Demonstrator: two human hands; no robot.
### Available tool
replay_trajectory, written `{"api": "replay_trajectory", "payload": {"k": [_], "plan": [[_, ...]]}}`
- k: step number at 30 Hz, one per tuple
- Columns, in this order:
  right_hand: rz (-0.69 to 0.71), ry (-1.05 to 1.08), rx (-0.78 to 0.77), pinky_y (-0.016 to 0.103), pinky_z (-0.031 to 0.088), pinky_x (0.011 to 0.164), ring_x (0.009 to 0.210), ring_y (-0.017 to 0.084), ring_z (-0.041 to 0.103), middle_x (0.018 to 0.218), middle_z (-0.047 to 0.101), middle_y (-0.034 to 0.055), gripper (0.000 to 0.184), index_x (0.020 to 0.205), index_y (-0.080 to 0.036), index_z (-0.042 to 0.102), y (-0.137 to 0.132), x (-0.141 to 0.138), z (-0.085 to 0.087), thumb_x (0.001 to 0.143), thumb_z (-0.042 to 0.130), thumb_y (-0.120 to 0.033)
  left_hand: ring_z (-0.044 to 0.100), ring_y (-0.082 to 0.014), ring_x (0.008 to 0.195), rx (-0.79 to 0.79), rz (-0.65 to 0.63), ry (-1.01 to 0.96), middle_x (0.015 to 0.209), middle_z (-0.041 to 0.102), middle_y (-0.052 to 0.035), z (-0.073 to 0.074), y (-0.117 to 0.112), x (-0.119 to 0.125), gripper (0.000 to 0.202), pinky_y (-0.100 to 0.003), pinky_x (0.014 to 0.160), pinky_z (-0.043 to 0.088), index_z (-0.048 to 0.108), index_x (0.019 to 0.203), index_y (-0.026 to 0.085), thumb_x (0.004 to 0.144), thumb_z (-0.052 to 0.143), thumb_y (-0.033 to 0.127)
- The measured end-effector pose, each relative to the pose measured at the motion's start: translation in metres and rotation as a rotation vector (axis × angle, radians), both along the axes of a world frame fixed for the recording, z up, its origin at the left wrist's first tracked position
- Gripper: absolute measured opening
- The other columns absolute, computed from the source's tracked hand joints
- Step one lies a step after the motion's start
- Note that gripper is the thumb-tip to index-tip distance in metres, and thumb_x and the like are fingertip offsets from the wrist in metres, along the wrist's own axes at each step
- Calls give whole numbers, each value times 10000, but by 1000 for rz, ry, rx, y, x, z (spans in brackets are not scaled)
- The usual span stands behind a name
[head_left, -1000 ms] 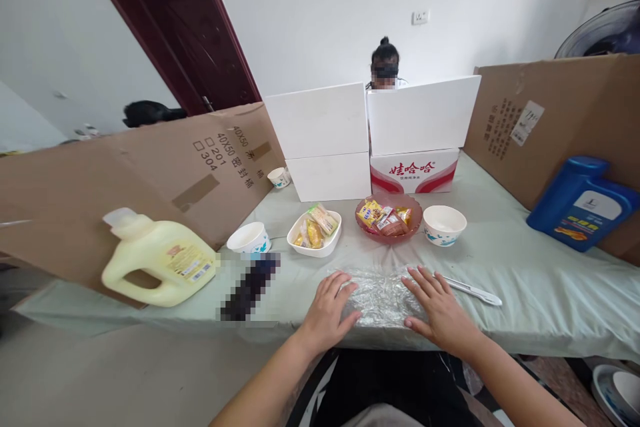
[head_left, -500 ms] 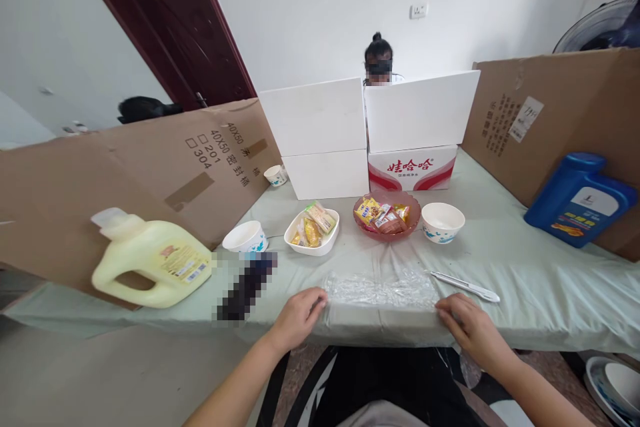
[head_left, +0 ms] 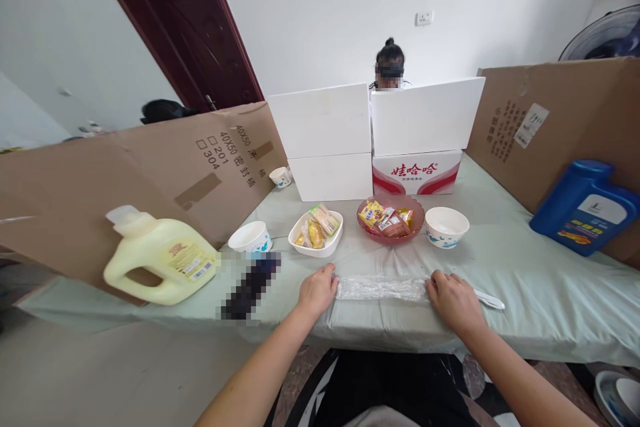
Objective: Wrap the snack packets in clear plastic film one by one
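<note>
A crinkled strip of clear plastic film (head_left: 383, 289) lies along the front of the table, folded into a narrow band. My left hand (head_left: 319, 291) pinches its left end, fingers closed. At the other end my right hand (head_left: 454, 299) has its fingers closed on the film too. A slim white tool (head_left: 491, 300) pokes out from behind my right hand, most of it hidden. Beyond the film stand a white dish (head_left: 317, 250) of wrapped snacks, a reddish glass bowl (head_left: 393, 237) with snack packets, and a white paper bowl (head_left: 447, 228) with a blue pattern.
On the left are a yellow detergent jug (head_left: 163, 257), another paper bowl (head_left: 250, 238) and a blurred-out dark object (head_left: 250, 288). A blue bottle (head_left: 583, 207) stands right. White boxes (head_left: 333, 177) and cardboard panels (head_left: 560, 140) border the table. A person (head_left: 389, 63) sits behind the boxes.
The film has gone from a wider sheet to a narrower folded band. Both hands have moved slightly away from me, and my right hand now covers part of the white tool.
</note>
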State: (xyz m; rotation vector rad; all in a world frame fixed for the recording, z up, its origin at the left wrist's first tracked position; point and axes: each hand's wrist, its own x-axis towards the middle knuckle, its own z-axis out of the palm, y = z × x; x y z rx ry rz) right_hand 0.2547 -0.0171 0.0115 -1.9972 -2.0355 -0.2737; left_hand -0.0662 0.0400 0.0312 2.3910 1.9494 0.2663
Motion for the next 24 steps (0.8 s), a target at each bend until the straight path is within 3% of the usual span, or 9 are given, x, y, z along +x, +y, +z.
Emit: {"api": "replay_trajectory", "payload": {"k": [4, 6, 8, 10, 12, 15, 18, 21, 24], "plan": [[10, 43, 153, 381, 396, 760, 888, 271, 590, 913, 666, 116, 262, 969, -169, 619, -5, -3, 9, 942, 422, -338, 579, -299, 1043, 275, 1, 3, 1131, 617, -148, 13, -14, 9, 273, -417, 890, 443, 601, 1132, 138, 885, 512, 212], [116, 77, 241, 400, 399, 830, 963, 269, 575, 1006, 657, 120, 293, 1018, -179, 635, -8, -12, 12, 953, 405, -347, 539, -304, 1125, 365, -128, -31, 1183, 602, -150, 16, -25, 21, 280, -447, 963, 412, 616, 1134, 149, 905, 472, 220], [310, 62, 235, 426, 367, 949, 1099, 265, 542, 1145, 640, 113, 333, 1134, -195, 623, -9, -26, 9, 961, 390, -358, 460, -303, 1253, 314, -339, -55, 1313, 549, -133, 11, -36, 35, 359, -470, 1051, 351, 566, 1253, 176, 934, 447, 292], [493, 3, 151, 463, 298, 1046, 1259, 281, 449, 1321, 566, 109, 450, 1299, -202, 540, -8, -39, 1, 950, 401, -448, 305, -348, 1378, 181, -453, -40, 1463, 420, -128, 0, -44, 49, 538, -546, 1107, 259, 438, 1402, 200, 926, 468, 449], [572, -43, 39, 504, 251, 1079, 1354, 310, 344, 1438, 462, 123, 634, 1410, -185, 433, -4, -48, -11, 917, 388, -581, 157, -422, 1423, 51, -404, -12, 1543, 288, -136, -14, -47, 57, 726, -647, 1096, 182, 334, 1473, 217, 873, 493, 592], [560, -44, -73, 529, 230, 1089, 1395, 327, 275, 1489, 387, 142, 774, 1456, -176, 366, 1, -48, -26, 877, 346, -689, 73, -466, 1426, -52, -305, 4, 1571, 220, -122, -28, -46, 58, 782, -700, 1071, 140, 313, 1485, 251, 836, 511, 640], [519, -38, -59, 538, 196, 1105, 1412, 332, 235, 1514, 341, 146, 830, 1472, -170, 331, -1, -32, -32, 848, 371, -716, 82, -455, 1427, 3, -305, 1, 1574, 215, -105, -27, -47, 56, 741, -693, 1077, 139, 347, 1468, 274, 833, 552, 595], [441, -46, 5, 548, 214, 1093, 1389, 354, 273, 1490, 374, 170, 886, 1460, -138, 347, -17, -11, -35, 798, 467, -714, 224, -424, 1386, 125, -279, -14, 1506, 333, -144, -19, -55, 62, 608, -653, 1075, 217, 436, 1413, 237, 864, 570, 462], [431, -70, 52, 504, 302, 1045, 1327, 323, 377, 1457, 436, 127, 708, 1439, -194, 382, -47, 4, -37, 819, 571, -477, 436, -365, 1215, 127, -298, -65, 1321, 511, -155, -16, -68, 76, 472, -561, 995, 382, 533, 1318, 200, 886, 548, 392]]}}
